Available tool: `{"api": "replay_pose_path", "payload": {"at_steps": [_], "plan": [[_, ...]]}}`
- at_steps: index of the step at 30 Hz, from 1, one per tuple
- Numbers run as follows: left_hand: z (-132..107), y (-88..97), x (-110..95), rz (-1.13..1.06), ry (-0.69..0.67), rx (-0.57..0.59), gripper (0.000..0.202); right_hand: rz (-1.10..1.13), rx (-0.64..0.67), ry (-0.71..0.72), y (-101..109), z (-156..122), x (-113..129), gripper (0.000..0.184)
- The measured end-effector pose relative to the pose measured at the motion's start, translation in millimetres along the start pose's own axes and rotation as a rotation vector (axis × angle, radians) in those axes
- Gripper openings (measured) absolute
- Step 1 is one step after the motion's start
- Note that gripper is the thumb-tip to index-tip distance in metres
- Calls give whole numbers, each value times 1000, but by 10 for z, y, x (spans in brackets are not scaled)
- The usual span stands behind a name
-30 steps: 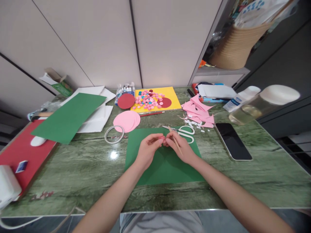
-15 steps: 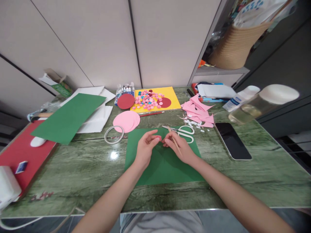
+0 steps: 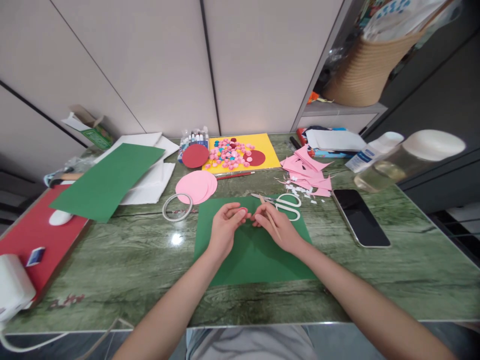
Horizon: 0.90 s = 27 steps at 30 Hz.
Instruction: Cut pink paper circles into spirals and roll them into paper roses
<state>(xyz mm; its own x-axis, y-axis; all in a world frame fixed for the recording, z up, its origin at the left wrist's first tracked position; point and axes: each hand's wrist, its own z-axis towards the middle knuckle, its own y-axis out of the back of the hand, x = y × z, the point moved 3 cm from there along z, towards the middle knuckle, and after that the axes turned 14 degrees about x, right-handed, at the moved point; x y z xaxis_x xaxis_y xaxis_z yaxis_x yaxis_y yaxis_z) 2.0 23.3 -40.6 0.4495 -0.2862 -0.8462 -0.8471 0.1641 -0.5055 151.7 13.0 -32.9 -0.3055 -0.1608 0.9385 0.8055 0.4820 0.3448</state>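
My left hand (image 3: 223, 226) pinches a small pinkish-red coiled piece (image 3: 244, 210) between thumb and fingertips. Much of that piece is covered by the fingers. Close beside it, my right hand (image 3: 282, 229) is closed on a thin wooden stick (image 3: 273, 223), which slants across the fingers; its fingertips nearly meet those of my left hand. Both hands are over a dark green paper sheet (image 3: 255, 265). White-handled scissors (image 3: 277, 202) lie just beyond my right hand, partly on the sheet.
Beyond the hands, pink and blue paper rolls (image 3: 229, 155) lie on a yellow sheet (image 3: 270, 150). Pink discs (image 3: 193, 185) and a tape roll (image 3: 166, 212) are at left. Pink scraps (image 3: 305, 170), a phone (image 3: 360, 217) and a clear bottle (image 3: 390, 170) stand or lie at right.
The fingertips of my left hand have shifted slightly around the small coiled piece, and more of its rim shows. My right hand keeps the stick in nearly the same place.
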Motion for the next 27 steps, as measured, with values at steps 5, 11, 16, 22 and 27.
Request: {"api": "replay_pose_path", "payload": {"at_steps": [5, 11, 16, 22, 27], "plan": [[4, -12, 14, 39, -18, 12, 24, -5, 1, 7, 8, -4, 11, 18], [10, -15, 20, 77, -13, 24, 31, -23, 11, 10, 21, -17, 27, 16], [-3, -31, 30, 104, 28, 49, 27, -38, 15, 15, 25, -19, 58, 15], [-10, -43, 26, 141, 13, 77, 21, -48, 14, 15, 21, -20, 51, 16], [-7, -47, 37, 175, 21, 115, 26, -59, 13, 11, 24, -20, 66, 16]]}}
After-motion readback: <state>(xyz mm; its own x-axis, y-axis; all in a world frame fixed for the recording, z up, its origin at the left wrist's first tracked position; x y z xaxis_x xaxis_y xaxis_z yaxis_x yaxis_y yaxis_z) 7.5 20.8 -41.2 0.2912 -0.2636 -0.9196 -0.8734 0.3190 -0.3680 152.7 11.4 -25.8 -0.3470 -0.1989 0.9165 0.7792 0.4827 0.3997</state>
